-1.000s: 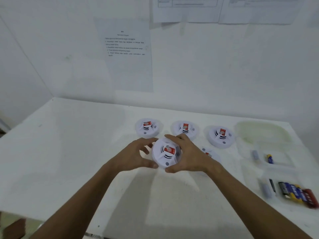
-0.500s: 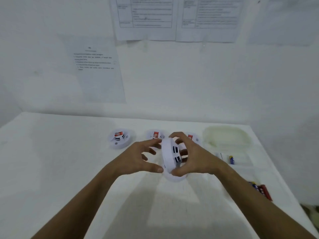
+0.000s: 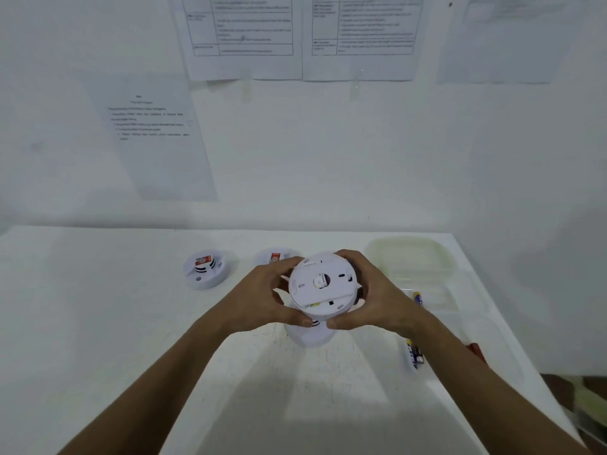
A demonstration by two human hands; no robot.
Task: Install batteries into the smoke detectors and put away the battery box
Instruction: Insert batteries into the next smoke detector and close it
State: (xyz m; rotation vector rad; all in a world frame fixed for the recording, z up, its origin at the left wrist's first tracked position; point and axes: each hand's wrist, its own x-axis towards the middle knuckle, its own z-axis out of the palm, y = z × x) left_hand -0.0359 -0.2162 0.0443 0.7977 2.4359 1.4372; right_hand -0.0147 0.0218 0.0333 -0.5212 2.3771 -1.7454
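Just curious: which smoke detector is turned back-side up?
The held detector, gripped by both hands; the two on the table behind show red-labelled fronts.

White round smoke detector held w/ underside facing camera; two more upright behind; battery box right.

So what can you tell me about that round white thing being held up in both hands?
The smoke detector is a round disc of white plastic, held above the table with its flat underside turned toward the camera. That face shows a small central opening, a few small slots and a straight seam across the lower part. The left hand grips its left rim and the right hand its right rim, thumbs under the lower edge. Black vents peek out beneath. A second white detector lies on the table just below.
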